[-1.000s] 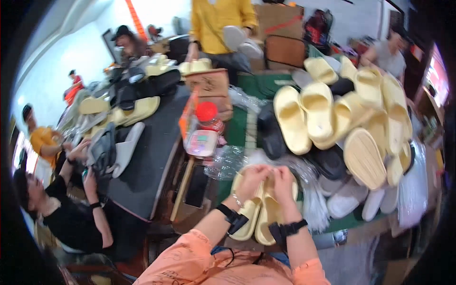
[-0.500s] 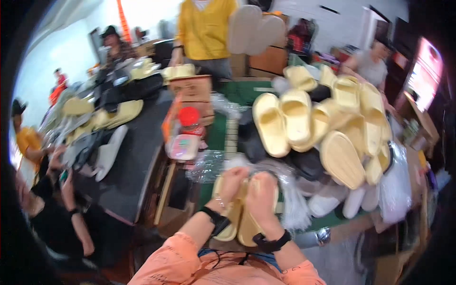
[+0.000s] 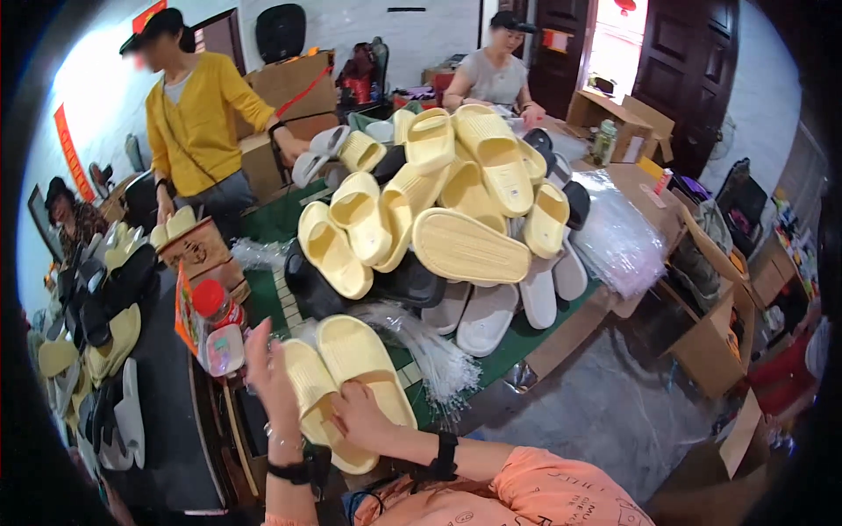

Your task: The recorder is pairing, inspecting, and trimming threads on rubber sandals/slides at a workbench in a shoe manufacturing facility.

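A pair of pale yellow slippers lies side by side at the table edge in front of me, the left slipper against the right slipper. My right hand rests on them, fingers bunched where the two meet. Anything tiny between those fingertips is hidden. Just left of the pair, my left hand is raised with fingers stretched out, holding nothing. A bundle of thin clear plastic ties lies to the right of the slippers.
Beyond is a heap of yellow slippers, with black and white ones underneath. Clear plastic bags lie right of it. A red-lidded jar stands at left beside a cardboard box. Co-workers stand behind the tables.
My view has swung to the right. Both hands were together over the slippers; the left has moved off them. Grey slippers held up by the co-worker in yellow are now lowered by the heap.
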The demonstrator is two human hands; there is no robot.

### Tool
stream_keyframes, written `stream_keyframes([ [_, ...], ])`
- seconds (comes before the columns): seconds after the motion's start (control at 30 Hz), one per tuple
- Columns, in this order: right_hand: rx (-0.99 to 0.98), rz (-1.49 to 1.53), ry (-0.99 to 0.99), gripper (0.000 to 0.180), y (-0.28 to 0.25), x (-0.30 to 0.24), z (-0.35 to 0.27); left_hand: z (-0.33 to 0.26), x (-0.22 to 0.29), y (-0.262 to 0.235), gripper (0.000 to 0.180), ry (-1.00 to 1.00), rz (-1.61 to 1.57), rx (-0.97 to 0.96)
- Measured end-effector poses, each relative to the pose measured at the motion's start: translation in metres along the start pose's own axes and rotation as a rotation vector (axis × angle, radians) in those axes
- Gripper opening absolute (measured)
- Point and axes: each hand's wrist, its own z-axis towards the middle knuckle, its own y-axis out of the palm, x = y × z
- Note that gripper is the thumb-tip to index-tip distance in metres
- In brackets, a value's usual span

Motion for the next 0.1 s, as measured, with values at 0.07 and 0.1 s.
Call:
stream_keyframes([
  [0.07, 0.069, 0.039, -0.041, 0.039, -0.044, -0.026, 0.018, -0.003, 0.017, -0.021, 0.036, -0.051, -0.424, 0.037],
  [0.1, 0.125, 0.087, -0.084, 0.039, -0.067, -0.035, 0.028, -0.004, 0.026, -0.027, 0.042, -0.094, -0.746, 0.0],
])
